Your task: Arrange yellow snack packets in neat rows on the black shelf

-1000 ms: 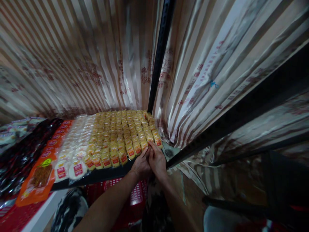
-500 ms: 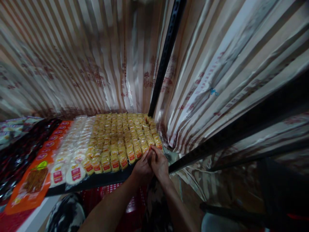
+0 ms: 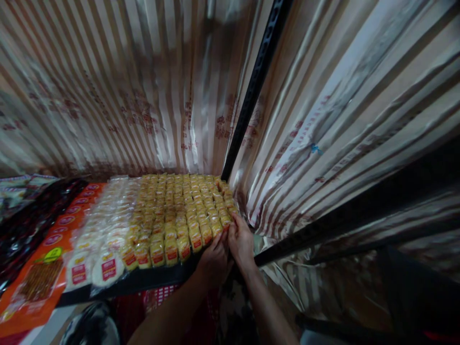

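Observation:
Several rows of small yellow snack packs (image 3: 179, 206) with red labels fill the right part of a dark shelf (image 3: 151, 278). My left hand (image 3: 214, 261) rests at the shelf's front edge, its fingers touching the nearest packs of the right-hand rows. My right hand (image 3: 241, 239) lies beside it, thumb and fingers pressed on the front pack of the rightmost row. The two hands touch each other. Whether either hand grips a pack is hidden by the fingers.
White round packs (image 3: 104, 230) with red labels sit left of the yellow ones, then orange packets (image 3: 39, 268) and dark bags (image 3: 25, 225). Striped shiny cloth (image 3: 143, 96) lines the back and right side. A black upright post (image 3: 255, 86) stands at the corner. A red crate (image 3: 161, 297) shows below.
Both hands have shifted slightly right and down along the front of the rightmost rows. The view has tilted, so the shelf sits lower in the picture.

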The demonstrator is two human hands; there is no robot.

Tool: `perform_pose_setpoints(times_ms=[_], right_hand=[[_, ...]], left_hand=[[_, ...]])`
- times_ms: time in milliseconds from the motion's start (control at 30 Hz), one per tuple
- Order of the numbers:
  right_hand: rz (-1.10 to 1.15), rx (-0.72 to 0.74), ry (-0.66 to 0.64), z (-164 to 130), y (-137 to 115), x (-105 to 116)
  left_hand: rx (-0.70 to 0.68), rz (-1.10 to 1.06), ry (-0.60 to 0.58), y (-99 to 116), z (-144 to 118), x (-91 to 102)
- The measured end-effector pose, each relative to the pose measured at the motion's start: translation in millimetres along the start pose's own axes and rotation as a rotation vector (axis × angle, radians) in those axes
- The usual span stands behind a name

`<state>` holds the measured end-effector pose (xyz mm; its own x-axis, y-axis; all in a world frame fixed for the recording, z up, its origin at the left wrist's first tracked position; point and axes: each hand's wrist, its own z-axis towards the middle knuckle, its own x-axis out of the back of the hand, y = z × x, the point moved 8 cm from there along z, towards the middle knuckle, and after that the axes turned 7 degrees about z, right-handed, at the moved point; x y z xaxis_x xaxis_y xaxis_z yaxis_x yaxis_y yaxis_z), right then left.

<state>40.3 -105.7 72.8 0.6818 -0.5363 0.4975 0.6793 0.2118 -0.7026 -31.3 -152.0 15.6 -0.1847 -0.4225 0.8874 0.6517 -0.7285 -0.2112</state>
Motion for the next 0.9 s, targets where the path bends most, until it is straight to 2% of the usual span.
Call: perform_pose_setpoints(times_ms=[200, 433, 733, 900], right_hand=[[-0.045, 0.042, -0.063, 18, -3, -13], [-0.098, 0.054, -0.127, 36, -5, -25], [-0.213, -0.076, -0.226, 49, -3, -38], [-0.215, -0.097, -0.243, 51, -2, -43]], left_hand=[[0.016, -0.016, -0.04, 2, -2, -13.3], [0.032, -0.013, -0.06, 1, -3, -14.7], [0.034, -0.049, -0.077, 0, -4, -13.2], [0.033, -0.045, -0.069, 0, -4, -13.1]])
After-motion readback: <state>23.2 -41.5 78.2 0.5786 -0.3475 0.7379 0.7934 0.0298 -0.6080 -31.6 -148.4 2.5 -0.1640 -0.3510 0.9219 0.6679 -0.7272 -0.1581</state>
